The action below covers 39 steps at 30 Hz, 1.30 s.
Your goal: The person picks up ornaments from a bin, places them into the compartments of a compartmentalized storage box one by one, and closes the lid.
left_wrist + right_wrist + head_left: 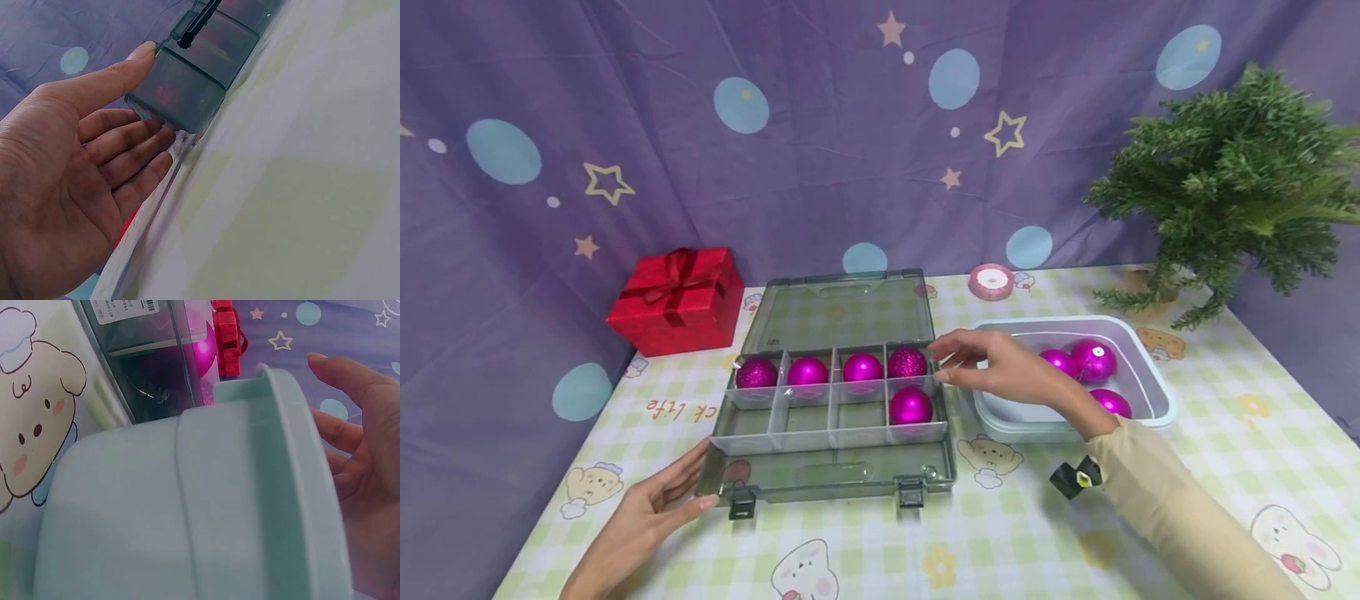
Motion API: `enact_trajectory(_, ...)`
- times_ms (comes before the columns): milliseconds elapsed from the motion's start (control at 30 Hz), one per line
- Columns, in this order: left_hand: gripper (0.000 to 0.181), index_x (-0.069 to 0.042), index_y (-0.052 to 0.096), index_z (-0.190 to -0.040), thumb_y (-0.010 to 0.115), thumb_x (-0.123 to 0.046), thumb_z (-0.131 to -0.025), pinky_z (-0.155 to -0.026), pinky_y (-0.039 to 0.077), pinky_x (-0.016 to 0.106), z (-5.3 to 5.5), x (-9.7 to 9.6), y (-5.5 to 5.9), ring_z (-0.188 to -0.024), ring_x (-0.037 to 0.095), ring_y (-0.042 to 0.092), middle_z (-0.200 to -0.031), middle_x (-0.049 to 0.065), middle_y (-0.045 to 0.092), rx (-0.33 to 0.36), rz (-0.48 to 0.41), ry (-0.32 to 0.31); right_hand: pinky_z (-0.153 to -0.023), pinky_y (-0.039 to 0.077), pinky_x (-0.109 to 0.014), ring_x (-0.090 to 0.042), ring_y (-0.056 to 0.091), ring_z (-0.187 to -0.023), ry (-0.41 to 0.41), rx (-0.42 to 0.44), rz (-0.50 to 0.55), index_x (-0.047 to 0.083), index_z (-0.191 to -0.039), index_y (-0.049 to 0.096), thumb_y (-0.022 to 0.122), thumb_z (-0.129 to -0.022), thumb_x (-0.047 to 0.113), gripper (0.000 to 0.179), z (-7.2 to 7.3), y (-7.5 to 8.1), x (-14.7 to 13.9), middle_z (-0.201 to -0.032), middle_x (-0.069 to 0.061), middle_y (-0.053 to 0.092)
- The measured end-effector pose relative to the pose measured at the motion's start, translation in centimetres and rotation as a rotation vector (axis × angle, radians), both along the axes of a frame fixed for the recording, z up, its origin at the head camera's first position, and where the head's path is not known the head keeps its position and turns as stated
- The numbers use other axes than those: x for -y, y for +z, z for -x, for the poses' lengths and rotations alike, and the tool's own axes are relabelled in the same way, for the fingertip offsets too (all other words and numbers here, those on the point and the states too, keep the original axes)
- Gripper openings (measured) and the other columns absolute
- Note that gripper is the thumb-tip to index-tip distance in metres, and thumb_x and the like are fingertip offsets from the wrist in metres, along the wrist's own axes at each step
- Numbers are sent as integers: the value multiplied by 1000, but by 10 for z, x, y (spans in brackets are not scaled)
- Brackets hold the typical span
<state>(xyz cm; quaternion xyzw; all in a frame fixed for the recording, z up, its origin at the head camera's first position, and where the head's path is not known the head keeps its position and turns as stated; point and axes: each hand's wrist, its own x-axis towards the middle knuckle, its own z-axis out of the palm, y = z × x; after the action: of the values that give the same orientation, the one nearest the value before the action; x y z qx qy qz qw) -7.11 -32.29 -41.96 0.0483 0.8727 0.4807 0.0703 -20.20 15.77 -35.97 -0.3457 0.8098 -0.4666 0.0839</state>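
A dark translucent compartment box [801, 442] lies unfolded on the table. Several shiny magenta Christmas balls sit in it: a row along the back compartments, among them a glittery ball [907, 362], and one smooth ball [911, 406] in the front right compartment. At the box's front left corner is my left hand [643, 512], its thumb and loosely extended fingers [134, 140] against the corner. My right hand [1000, 362] hovers by the box's right edge with fingers slightly bent and nothing between them; whether it touches the box I cannot tell.
Right of the box stands a pale blue tub [1075, 429] with more magenta balls [1093, 361]. A red gift box [677, 300] is at the back left, a ribbon roll [991, 282] at the back, and a small artificial fir tree [1232, 175] at the back right.
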Motion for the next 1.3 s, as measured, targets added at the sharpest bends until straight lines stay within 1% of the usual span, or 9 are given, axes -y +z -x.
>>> enact_trajectory(233, 73, 0, 36, -160, 72, -22, -100, -97, 41, 6, 0, 0, -1, -128, -11, 39, -160, 19, 38, 0, 1, 1, -90, 60, -44, -19, 70, -101, -5, -5, 5, -1, -128, 68, 72, -99, 14, 33, -1, 0, -3, -119, -16, 71)
enact_trajectory(333, 73, -1, 36, -160, 72, -23, -100, -97, 41, 6, 0, 1, -1, -130, -7, 39, -160, 18, 37, 5, 7, 4, -94, 58, -44, -19, 69, -103, -24, -7, 5, 0, -128, 69, 72, -100, 14, 31, -2, 0, -7, -121, -15, 71)
enact_trajectory(567, 74, 1, 35, -159, 72, -23, -100, -98, 40, 5, 0, 0, 1, -126, -16, 37, -160, 20, 36, -7, -3, -7, -96, 56, -36, -18, 69, -106, -86, -14, -1, 6, -126, 71, 72, -99, 13, 28, -5, 3, -24, -120, -4, 72)
enact_trajectory(767, 77, 1, 34, -160, 73, -28, -100, -98, 40, 5, -2, -1, 2, -124, -18, 37, -161, 18, 36, 22, 5, 11, -93, 57, -31, -20, 69, -107, -137, -32, 13, 3, -126, 71, 72, -99, 11, 28, -8, 2, -41, -120, -6, 72)
enact_trajectory(800, 76, 1, 34, -160, 73, -28, -100, -98, 40, 5, -2, -1, 2, -129, -13, 39, -161, 18, 36, 22, 7, 12, -91, 58, -30, -21, 69, -107, -147, -30, 13, 2, -127, 70, 72, -99, 10, 30, -9, 2, -45, -121, -8, 72)
enact_trajectory(933, 75, -1, 35, -160, 72, -27, -100, -97, 40, 5, -1, 0, 1, -130, -9, 38, -161, 17, 36, 27, 12, 19, -88, 59, -30, -23, 69, -108, -177, -19, 12, -1, -130, 68, 72, -99, 11, 33, -11, 2, -57, -122, -15, 71)
enact_trajectory(1000, 75, -2, 35, -160, 72, -26, -100, -98, 40, 5, 0, 0, 0, -131, -8, 38, -161, 17, 36, 25, 10, 15, -86, 59, -29, -22, 69, -108, -197, -18, 4, 1, -129, 69, 71, -100, 13, 31, -13, 1, -64, -122, -14, 71)
enact_trajectory(1167, 76, -1, 34, -160, 72, -28, -100, -98, 40, 6, -1, 0, 0, -127, -13, 37, -162, 17, 35, 33, 8, 14, -79, 60, -28, -16, 71, -102, -250, -39, -23, 8, -127, 71, 72, -100, 15, 28, -16, 0, -81, -118, -8, 73)
enact_trajectory(1300, 77, -1, 34, -160, 73, -30, -100, -98, 40, 6, -2, -1, 1, -128, -12, 38, -162, 16, 36, 38, 15, 19, -76, 60, -25, -11, 71, -99, -270, -77, -23, 5, -126, 71, 73, -99, 11, 29, -18, 0, -94, -116, -13, 73)
